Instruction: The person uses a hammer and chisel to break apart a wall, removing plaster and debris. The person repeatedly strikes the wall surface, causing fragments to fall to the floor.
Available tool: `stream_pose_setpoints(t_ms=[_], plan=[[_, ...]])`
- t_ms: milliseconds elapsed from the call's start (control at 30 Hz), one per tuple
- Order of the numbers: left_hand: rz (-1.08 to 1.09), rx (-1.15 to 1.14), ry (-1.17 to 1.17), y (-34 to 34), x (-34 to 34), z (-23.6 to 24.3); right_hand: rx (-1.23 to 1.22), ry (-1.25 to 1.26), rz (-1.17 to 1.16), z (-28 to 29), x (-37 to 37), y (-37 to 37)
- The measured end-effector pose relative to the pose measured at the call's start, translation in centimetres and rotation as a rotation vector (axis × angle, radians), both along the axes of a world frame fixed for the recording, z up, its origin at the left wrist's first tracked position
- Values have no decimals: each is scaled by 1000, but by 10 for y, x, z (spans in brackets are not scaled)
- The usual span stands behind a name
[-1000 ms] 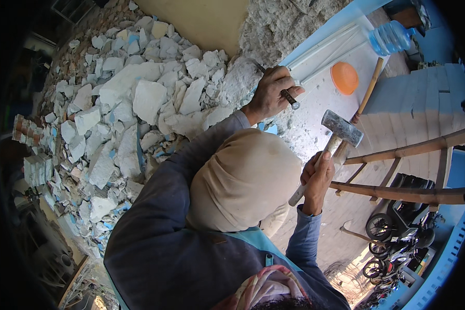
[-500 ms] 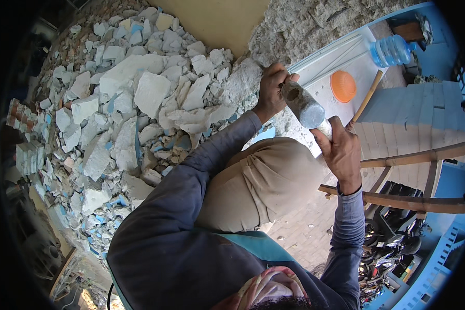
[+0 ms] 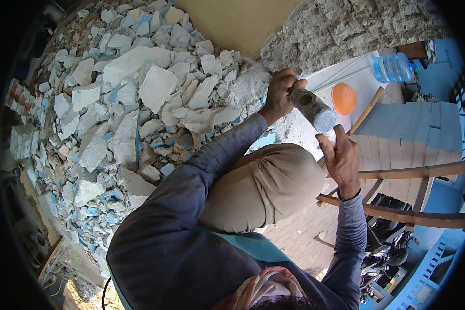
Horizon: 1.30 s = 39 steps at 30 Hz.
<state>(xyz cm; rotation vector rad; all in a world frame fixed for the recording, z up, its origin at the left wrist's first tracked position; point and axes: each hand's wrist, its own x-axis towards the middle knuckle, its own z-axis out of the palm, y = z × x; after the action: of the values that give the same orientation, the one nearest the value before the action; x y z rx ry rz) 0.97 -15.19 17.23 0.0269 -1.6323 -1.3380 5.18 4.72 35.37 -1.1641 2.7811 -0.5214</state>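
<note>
My left hand (image 3: 280,95) is closed in a fist in front of the broken concrete wall (image 3: 346,33), its thumb toward the hammer. What its fingers wrap around is mostly hidden; a thin blurred streak runs from it toward the rubble. The sledgehammer (image 3: 313,111) has a thick, dusty grey steel head, tilted, right beside my left thumb. My right hand (image 3: 342,157) grips the hammer's pale handle just below the head. My bent knee (image 3: 266,186), in tan trousers, is below both hands.
A large heap of broken concrete (image 3: 124,103) fills the left side. An orange basin (image 3: 343,98) and a blue water bottle (image 3: 392,67) lie at the upper right, near a wooden pole (image 3: 366,111). Wooden rails (image 3: 413,171) and parked motorbikes (image 3: 385,253) are at the right.
The whole view has tilted slightly, so the wall and basin appear lower. Both hands and the hammer sit a little farther right and lower in the picture; both grips look the same.
</note>
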Motion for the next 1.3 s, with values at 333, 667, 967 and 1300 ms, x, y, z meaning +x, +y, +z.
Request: stream_pose_setpoints(t_ms=[333, 667, 967, 1300], plan=[[-15, 78, -58, 2, 0, -4, -259, -226, -80, -17, 8, 8], [2, -7, -108, 7, -4, -1, -797, -37, -60, 18, 15, 8], [21, -91, -23, 6, -9, 8, -196, -29, -186, 1, 7, 13], [-79, -4, -227, 3, -20, -9, -92, 102, -62, -58, -5, 17]])
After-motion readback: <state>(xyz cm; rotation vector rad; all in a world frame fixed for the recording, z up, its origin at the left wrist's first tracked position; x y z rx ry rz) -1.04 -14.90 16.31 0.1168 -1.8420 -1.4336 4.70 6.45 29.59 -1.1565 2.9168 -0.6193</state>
